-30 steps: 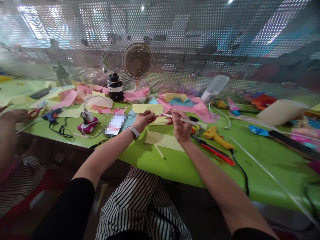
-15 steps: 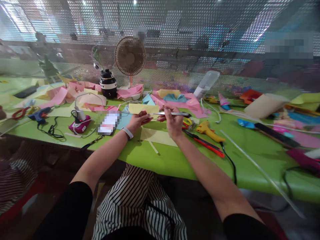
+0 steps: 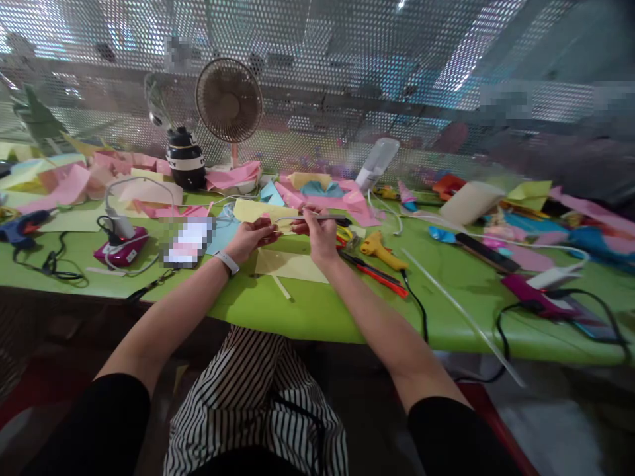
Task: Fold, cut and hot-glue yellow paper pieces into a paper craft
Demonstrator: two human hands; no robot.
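Observation:
My left hand (image 3: 252,239), with a white band on its wrist, is closed in a pinch. Whatever lies between its fingertips is too small to make out. Gripped in my right hand (image 3: 321,237) are slim metal tweezers (image 3: 292,217), held level, their tip pointing left just above the left fingertips. Behind the hands lies a yellow paper sheet (image 3: 251,210). Below them, another pale yellow sheet (image 3: 292,266) rests on the green table, with a narrow paper strip (image 3: 282,287) at its near edge.
Right of my hands are a yellow glue gun (image 3: 381,250), a red-and-black cutter (image 3: 380,276) and a clear glue stick (image 3: 461,311). Leftward are a phone (image 3: 188,242) and a purple power strip (image 3: 122,250). A fan (image 3: 229,100) and black bottle (image 3: 186,158) stand behind, among paper scraps.
The view has turned right, so the table's things appear farther left. My hands have come slightly closer together, and the tweezers' tip now sits above the left fingertips.

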